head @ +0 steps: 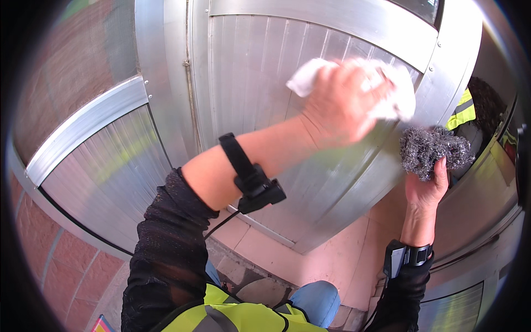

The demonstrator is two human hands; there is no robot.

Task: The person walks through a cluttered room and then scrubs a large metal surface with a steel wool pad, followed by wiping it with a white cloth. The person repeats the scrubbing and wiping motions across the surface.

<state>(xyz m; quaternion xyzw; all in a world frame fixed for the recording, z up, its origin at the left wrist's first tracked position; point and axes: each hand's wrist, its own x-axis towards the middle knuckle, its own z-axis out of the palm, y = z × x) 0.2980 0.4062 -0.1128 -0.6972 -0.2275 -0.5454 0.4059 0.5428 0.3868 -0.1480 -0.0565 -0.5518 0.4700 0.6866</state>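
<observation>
My left hand [338, 103], blurred, grips a white cloth [398, 93] over the upper right of an aluminium door's ribbed panel [253, 70]. The cloth appears pressed flat to the panel, and part of it lies hidden under my fingers. Over on the right, a bunch of metal scouring wool [433, 147] rests in my right hand [427, 186], the thumb bent over its lower edge. That hand is held by the door's outer edge stile [419, 120], and I cannot tell whether the wool touches the metal.
Left of the door is a fixed aluminium frame [89, 124] with a ribbed lower panel. Pinkish floor tiles [332, 265] and stone paving [265, 292] lie below. Beyond the door's edge, part of a person in a yellow vest [462, 110] shows. Another metal panel [477, 186] stands at right.
</observation>
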